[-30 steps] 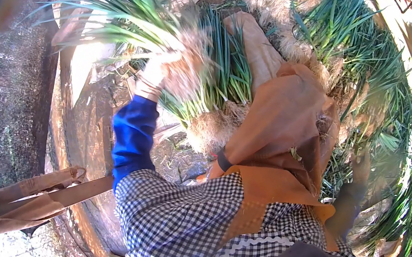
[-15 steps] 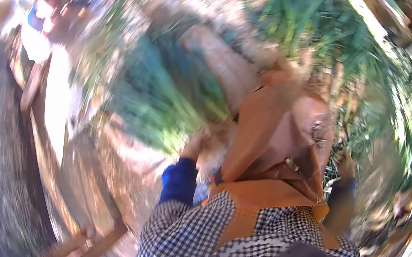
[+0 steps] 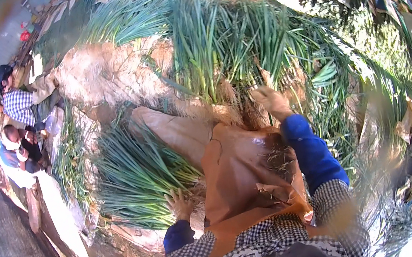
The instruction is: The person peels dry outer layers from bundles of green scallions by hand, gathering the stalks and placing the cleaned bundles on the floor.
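Observation:
My left hand lies with its fingers spread on the pale lower stalks of a loose heap of green onions, whose long leaves fan out to the left. Farther ahead, my right hand reaches to the root ends of a big pile of green onions. Its fingers are stretched forward and slightly bent at the tangled roots, and I see nothing held in them. An orange-brown apron covers my lap between both arms, with bits of dry root stuck on it.
A person in a checked shirt sits at the far left, beside a child. Pale roots of more onions spread ahead of me. Loose leaves litter the right side. A wooden beam lies at the left.
My right hand has gone from low beside the apron up and forward to the pile's roots. My left hand's fingers now lie spread on the heap. The view has turned and become sharper.

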Tool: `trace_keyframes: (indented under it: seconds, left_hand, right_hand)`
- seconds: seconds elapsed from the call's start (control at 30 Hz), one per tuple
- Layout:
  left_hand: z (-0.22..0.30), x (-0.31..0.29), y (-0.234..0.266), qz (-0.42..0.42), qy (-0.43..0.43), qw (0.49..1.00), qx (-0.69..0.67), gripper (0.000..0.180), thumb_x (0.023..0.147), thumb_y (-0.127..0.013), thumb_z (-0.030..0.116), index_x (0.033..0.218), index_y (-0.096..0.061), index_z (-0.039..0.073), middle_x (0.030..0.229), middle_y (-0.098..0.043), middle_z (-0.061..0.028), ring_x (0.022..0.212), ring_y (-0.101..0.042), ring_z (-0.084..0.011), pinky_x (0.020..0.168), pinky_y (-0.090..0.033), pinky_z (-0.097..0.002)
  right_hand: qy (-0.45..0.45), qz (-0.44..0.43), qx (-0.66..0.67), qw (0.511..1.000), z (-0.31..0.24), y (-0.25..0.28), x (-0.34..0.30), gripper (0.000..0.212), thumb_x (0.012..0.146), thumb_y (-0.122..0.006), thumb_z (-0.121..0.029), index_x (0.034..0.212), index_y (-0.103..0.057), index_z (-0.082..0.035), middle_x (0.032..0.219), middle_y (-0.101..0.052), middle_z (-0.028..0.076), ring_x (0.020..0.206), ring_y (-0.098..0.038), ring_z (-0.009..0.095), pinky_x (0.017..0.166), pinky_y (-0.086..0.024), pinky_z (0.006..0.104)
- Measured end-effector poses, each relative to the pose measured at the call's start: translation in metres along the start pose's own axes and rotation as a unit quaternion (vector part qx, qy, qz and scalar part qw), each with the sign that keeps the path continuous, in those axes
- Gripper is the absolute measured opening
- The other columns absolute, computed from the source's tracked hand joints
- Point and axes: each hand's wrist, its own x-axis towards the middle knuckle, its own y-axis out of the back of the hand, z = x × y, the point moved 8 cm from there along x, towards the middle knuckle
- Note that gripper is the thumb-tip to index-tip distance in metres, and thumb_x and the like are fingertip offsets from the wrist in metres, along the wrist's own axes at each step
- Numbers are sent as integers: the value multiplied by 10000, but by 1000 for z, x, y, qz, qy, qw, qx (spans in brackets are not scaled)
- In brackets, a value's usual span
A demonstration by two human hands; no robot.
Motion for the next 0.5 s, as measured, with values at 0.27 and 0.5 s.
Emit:
trace_keyframes:
  seconds: [0.27,0.5]
  left_hand:
    - [37,22,64,191,65,902,-381,482,740,-614,232,1166,-510,31,1295,-420,-188,1195,-390,-345,1002,-311,-400]
    - [120,10,256,296,-111,804,-504,323,836,-561,199,1121,-547,47,1131,-558,-162,1008,-557,-297,877,-443,-353]
  right_hand:
    - [92,-77,-389,913,-19,-216,101,288,825,-458,-253,966,-581,-33,698,-639,113,724,-637,324,728,-487,429]
    - [-108,-171,297,933,-66,-69,66,300,861,-497,-238,1062,-550,-22,939,-609,108,805,-596,224,680,-502,342]
